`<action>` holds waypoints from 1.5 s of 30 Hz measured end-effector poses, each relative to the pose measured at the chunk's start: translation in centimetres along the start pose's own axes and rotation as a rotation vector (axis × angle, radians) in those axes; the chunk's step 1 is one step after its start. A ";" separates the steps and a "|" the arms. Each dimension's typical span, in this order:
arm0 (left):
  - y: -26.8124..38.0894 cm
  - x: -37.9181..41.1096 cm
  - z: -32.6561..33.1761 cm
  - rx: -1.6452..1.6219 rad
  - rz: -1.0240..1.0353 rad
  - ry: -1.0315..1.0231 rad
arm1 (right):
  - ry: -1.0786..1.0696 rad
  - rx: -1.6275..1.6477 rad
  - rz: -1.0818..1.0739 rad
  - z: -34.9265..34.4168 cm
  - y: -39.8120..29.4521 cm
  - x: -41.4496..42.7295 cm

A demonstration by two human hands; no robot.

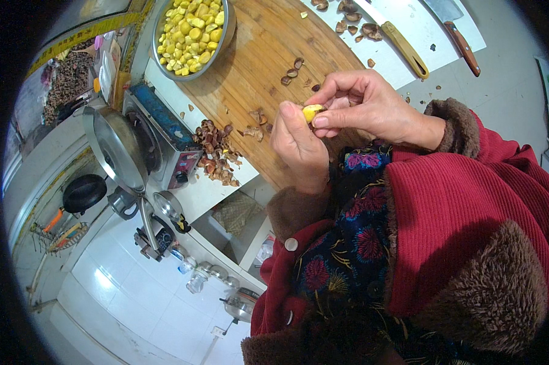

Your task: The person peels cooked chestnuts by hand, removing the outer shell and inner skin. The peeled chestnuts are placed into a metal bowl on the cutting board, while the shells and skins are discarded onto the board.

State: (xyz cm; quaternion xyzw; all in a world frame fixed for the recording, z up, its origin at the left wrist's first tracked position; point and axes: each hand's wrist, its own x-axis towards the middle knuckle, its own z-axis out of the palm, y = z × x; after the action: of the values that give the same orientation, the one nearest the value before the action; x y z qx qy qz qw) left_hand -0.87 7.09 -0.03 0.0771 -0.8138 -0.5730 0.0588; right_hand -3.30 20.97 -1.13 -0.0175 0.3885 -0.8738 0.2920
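My left hand (300, 143) and my right hand (366, 107) meet above the wooden cutting board (265, 50). Between their fingertips is a yellow chestnut kernel (312, 112), with a dark patch on the side by my right fingers. Several brown shell pieces (292, 73) lie on the board beyond my hands. A metal bowl (232, 27) full of yellow peeled chestnuts (192, 34) stands at the board's far end. A heap of brown shells (215, 153) is on the white surface beside the board, on my left hand's side.
A knife with a yellowish handle (404, 49) and a wooden-handled cleaver (461, 48) lie on the white surface past my right hand. Opposite stands a gas stove (165, 137) with a large metal wok (114, 150) near it. A small metal pan (168, 205) and jars are to the left.
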 end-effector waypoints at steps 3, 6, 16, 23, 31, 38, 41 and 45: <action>1.0 0.0 0.4 -0.155 -0.088 -0.028 | 0.012 0.025 -0.003 -0.1 0.1 0.0; 1.3 0.0 0.5 -0.126 -0.084 -0.024 | 0.014 0.052 -0.001 -0.2 0.2 0.1; 2.5 0.5 0.5 -0.596 -0.438 -0.176 | 0.004 -0.316 -0.260 -1.9 0.0 1.0; 1.9 0.3 0.1 -0.602 -0.461 -0.267 | -0.090 -0.363 -0.291 -1.9 0.0 1.3; 0.7 0.8 1.0 -0.761 -0.474 -0.223 | -0.063 -0.271 -0.242 -2.2 0.5 1.6; 0.2 0.8 1.1 -0.540 -0.278 -0.023 | -0.061 -0.228 -0.278 -1.2 1.0 2.1; -0.2 1.0 1.4 -0.120 0.062 0.056 | -0.028 -0.302 -0.333 -0.7 0.7 1.9; 0.8 0.8 0.4 0.410 0.328 0.059 | 0.019 -0.083 -0.173 0.1 1.0 1.7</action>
State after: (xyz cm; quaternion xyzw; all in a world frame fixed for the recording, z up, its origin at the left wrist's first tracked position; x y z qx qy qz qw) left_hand -1.74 7.54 0.64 -0.0289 -0.9124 -0.3764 0.1578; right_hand -4.24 19.46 -2.06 -0.0549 0.4241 -0.8791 0.2106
